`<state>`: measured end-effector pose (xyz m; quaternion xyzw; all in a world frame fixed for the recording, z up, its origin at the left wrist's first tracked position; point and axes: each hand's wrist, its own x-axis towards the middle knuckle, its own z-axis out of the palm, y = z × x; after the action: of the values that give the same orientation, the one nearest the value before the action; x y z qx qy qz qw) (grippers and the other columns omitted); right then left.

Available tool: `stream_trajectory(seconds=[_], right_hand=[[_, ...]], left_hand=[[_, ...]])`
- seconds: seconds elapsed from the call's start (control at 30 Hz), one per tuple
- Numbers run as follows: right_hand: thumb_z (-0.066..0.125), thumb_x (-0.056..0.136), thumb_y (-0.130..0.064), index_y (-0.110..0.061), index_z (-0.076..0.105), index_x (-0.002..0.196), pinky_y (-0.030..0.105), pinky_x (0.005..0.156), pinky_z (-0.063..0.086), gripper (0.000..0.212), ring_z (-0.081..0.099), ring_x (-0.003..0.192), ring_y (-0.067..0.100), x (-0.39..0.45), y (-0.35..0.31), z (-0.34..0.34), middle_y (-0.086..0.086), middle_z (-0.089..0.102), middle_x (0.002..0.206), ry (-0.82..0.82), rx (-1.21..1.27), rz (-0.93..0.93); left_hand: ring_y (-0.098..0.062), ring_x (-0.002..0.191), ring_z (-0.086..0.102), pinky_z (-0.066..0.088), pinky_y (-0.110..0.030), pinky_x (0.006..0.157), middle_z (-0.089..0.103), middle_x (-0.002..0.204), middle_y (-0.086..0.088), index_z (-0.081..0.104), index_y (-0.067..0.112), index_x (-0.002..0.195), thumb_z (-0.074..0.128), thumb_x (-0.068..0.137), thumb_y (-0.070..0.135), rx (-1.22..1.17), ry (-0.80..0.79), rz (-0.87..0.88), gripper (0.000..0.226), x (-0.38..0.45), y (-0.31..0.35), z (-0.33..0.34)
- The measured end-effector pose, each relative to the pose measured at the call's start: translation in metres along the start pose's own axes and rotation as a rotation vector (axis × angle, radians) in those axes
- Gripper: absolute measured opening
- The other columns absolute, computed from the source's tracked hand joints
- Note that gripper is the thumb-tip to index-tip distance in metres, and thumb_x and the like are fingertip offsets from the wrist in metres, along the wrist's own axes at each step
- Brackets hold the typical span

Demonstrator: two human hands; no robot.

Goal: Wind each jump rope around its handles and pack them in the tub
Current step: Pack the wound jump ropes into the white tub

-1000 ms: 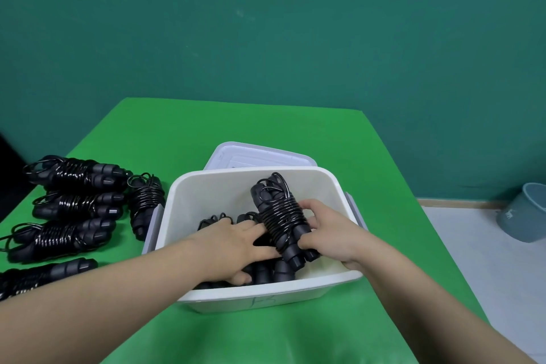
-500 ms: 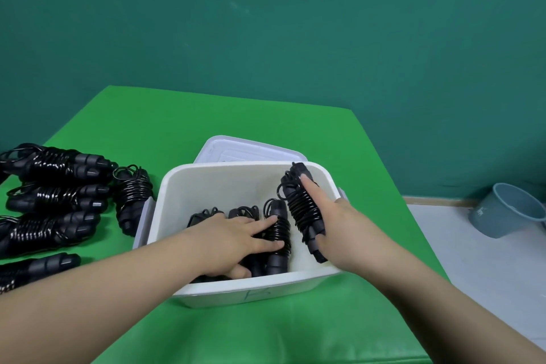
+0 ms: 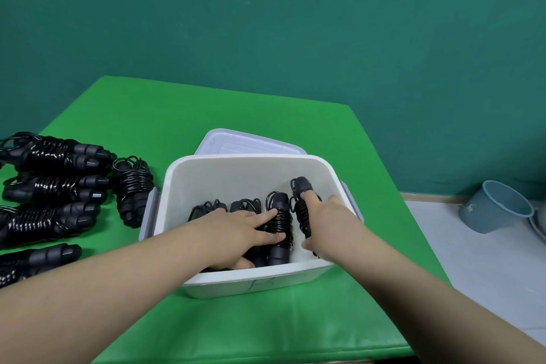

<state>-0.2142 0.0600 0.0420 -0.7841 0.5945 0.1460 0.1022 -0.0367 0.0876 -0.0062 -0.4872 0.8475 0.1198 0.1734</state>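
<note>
While the left hand (image 3: 236, 227) presses flat on the packed ropes (image 3: 277, 227) to keep the row tight, the right hand (image 3: 328, 221) grips a wound rope (image 3: 301, 210), lowering it into the tub (image 3: 245, 165) along its right wall, near the surface's front edge.

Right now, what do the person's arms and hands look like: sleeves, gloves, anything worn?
Both forearms are bare as far as the frame shows. No sleeves or gloves visible. The left hand and right hand show no ring, watch or band.

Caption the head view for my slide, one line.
Right hand lowers a wound jump rope into the white tub while the left hand steadies the packed ropes.
</note>
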Motion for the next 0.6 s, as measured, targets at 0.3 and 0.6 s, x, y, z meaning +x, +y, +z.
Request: stream_trajectory(seconds=[0.3,0.6], right_hand=[[0.061,0.089,-0.044,-0.006,0.038,0.136,0.032,0.093,0.038,0.064,0.043,0.117,0.028,0.004,-0.007,-0.009,0.015,0.042,0.131,-0.092,-0.335,-0.114],[0.081,0.074,-0.022,-0.001,0.024,0.142,0.026,0.067,0.041,0.091,0.056,0.099,0.018,0.022,0.002,-0.001,0.017,0.022,0.144,-0.095,-0.27,-0.221]], left_hand=[[-0.019,0.146,0.007,0.036,-0.044,0.103,-0.019,0.156,0.013,0.004,0.051,0.145,0.053,0.092,0.043,-0.006,0.0,0.0,0.073,0.0,0.001,0.0],[-0.02,0.145,0.005,0.033,-0.046,0.107,-0.02,0.156,0.012,0.003,0.05,0.145,0.051,0.093,0.045,-0.03,-0.032,0.005,0.071,0.001,0.002,-0.001]])
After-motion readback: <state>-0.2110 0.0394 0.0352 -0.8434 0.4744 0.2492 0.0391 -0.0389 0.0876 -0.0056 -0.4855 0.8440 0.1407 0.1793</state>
